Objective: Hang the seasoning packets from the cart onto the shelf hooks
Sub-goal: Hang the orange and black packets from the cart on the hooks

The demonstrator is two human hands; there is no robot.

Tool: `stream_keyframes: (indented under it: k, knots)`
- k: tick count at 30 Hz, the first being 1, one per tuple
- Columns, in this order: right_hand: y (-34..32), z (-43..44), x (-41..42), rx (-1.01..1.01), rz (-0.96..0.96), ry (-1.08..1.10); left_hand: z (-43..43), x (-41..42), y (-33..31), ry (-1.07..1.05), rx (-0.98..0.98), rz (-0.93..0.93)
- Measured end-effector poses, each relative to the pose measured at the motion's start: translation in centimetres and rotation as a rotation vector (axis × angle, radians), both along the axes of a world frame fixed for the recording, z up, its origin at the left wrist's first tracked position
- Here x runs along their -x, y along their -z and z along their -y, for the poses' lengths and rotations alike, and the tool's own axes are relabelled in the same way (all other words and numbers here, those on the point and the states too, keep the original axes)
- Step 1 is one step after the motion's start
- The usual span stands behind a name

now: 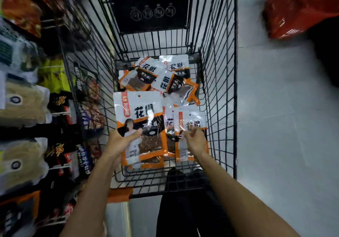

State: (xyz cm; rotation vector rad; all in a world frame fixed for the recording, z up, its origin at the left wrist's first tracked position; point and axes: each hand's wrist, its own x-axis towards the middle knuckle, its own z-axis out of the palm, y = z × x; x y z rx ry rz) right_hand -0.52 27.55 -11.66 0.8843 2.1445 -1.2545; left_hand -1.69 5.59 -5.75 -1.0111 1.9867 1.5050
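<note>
The person leans over the black wire cart (pixel 218 82) with both hands inside it. The left hand (pixel 121 141) holds a big white and orange seasoning packet (pixel 139 124) by its lower left side, thumb on the front, and lifts it up a little above the cart floor. The right hand (pixel 194 139) is curled on another packet (pixel 190 124) just beside the first one, at the near right of the cart; the fingers look pinched on it, but it is hard to be sure how tight the hold is. A pile of the same packets (pixel 161 77) lies at the far end of the cart, some on top of others, so I cannot count them well. That means a lot of the job looks left to do: none of these packets is on a hook yet. The shelf (pixel 27 108) stands just left of the cart, full of hanging bags, but it is blurry and the hooks are too hard to make out. I cannot tell if any of the same packets hang there. Something red (pixel 297 7) sits on the floor far right of the cart, cut off at the edge.
</note>
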Motion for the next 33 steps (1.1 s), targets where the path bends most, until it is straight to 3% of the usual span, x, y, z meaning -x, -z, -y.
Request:
stream_keyframes:
  k: [3, 8, 21, 27, 33]
  knots:
    - [3.3, -1.5, -0.7, -0.229, 0.15, -0.008, 0.2, 0.2, 1.6, 0.025, 0.085, 0.03]
    - [5.9, -1.5, -0.7, -0.287, 0.307, -0.064, 1.1, 0.8, 3.2, 0.123, 0.041, 0.056]
    - [6.4, 0.6, 0.5, -0.419, 0.319, -0.195, 2.2, 1.1, 3.8, -0.007, -0.046, 0.122]
    - [6.7, 0.6, -0.3, -0.498, 0.363, -0.105, 1.7, -0.1, 4.2, -0.015, -0.018, 0.108]
    - [5.3, 0.0, -0.1, -0.191, 0.113, 0.076, 2.3, -0.7, 2.3, -0.089, -0.022, 0.089]
